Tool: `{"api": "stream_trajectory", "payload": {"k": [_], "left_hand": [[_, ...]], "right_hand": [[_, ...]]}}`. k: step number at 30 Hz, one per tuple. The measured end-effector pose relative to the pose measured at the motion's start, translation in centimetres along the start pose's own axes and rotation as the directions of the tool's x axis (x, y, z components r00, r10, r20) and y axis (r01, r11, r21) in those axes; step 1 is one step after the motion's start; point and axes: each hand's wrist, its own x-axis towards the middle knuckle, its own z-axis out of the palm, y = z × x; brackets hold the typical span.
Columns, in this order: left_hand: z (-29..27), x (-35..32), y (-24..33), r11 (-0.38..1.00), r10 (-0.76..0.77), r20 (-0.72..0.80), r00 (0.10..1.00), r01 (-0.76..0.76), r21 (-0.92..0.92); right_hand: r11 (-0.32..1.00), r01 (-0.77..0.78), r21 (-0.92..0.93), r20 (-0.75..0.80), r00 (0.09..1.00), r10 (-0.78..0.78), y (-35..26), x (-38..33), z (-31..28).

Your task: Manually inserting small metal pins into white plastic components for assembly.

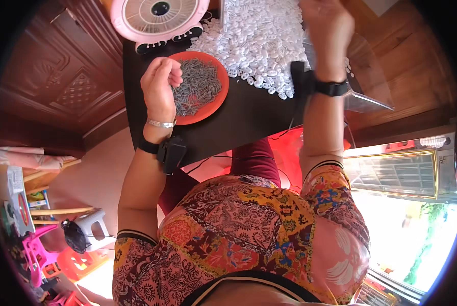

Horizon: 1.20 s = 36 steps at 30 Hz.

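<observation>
My left hand (159, 84) hovers over the left rim of an orange plate (216, 102) heaped with small grey pieces (198, 84). Its fingertips are curled together in a pinch at the grey heap. My right hand (328, 28) is raised at the top edge, above a wide pile of small white pieces (256, 41) on the dark table (249, 120). That hand shows only its back, and its fingers are hidden. Both wrists wear black bands. A clear plastic bag (366, 76) lies just right of my right forearm.
A pink round fan (157, 18) stands at the table's far left corner. A wooden door (60, 81) fills the left side. Low on the left are pink and orange plastic stools (60, 260) and a white appliance (88, 229). A bright window (407, 173) is on the right.
</observation>
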Motion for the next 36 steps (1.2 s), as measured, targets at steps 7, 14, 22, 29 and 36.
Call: {"api": "stream_trajectory", "payload": {"k": [7, 14, 22, 29, 36], "left_hand": [[0.1, 0.7, -0.5, 0.998, -0.047, 0.005, 0.999, 0.047, -0.047], [-0.5, 0.8, -0.5, 0.996, -0.068, -0.029, 0.997, 0.066, -0.056], [-0.7, 1.1, -0.6, 0.995, -0.096, -0.010, 0.995, 0.095, -0.043], [-0.9, 1.3, -0.4, 0.995, -0.101, -0.008, 0.995, 0.101, 0.009], [-1.0, 1.4, -0.1, 0.992, -0.124, 0.013, 0.992, 0.124, 0.032]], "right_hand": [[0.990, 0.023, -0.140, 0.063, 0.998, -0.014, 5.4, -0.8, 0.0], [0.987, 0.052, 0.154, 0.880, 0.447, -0.161, 1.4, -9.3, 5.3], [0.980, 0.194, 0.035, 0.873, 0.471, -0.124, 1.7, -11.4, 7.5], [0.967, 0.247, -0.055, 0.830, 0.550, -0.093, 2.9, -10.4, 7.1], [0.934, 0.347, 0.086, 0.879, 0.415, -0.236, 4.7, -10.3, 2.4]]}}
